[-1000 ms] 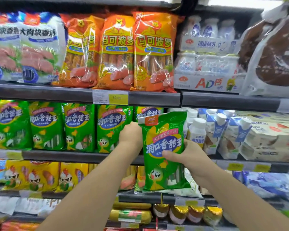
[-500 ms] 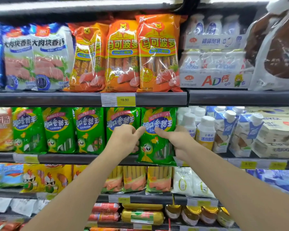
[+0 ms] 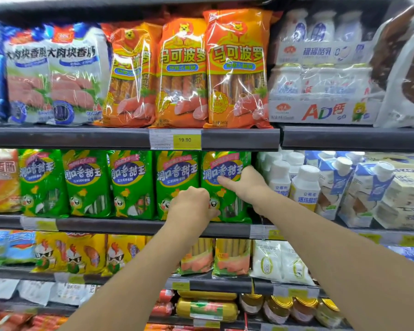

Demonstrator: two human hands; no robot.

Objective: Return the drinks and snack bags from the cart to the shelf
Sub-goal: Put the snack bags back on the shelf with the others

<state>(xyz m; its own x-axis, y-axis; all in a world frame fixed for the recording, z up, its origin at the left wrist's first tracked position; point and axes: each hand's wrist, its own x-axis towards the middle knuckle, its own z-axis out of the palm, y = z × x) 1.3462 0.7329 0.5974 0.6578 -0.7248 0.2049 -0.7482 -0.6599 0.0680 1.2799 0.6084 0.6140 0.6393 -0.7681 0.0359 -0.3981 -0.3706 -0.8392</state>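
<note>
A green snack bag with a cartoon chick stands upright at the right end of a row of matching green bags on the middle shelf. My left hand is curled against the bag's lower left corner and covers part of it. My right hand grips the bag's right edge, thumb lying across the front label. The cart is out of view.
White drink bottles and blue-white cartons stand right beside the bag. Orange sausage bags fill the shelf above, over a 19.90 price tag. Yellow bags and jars sit on lower shelves.
Both hands lifted the green bag from in front of the lower shelf up into the row on the middle shelf. It now stands straight, and my hands have shifted down and in.
</note>
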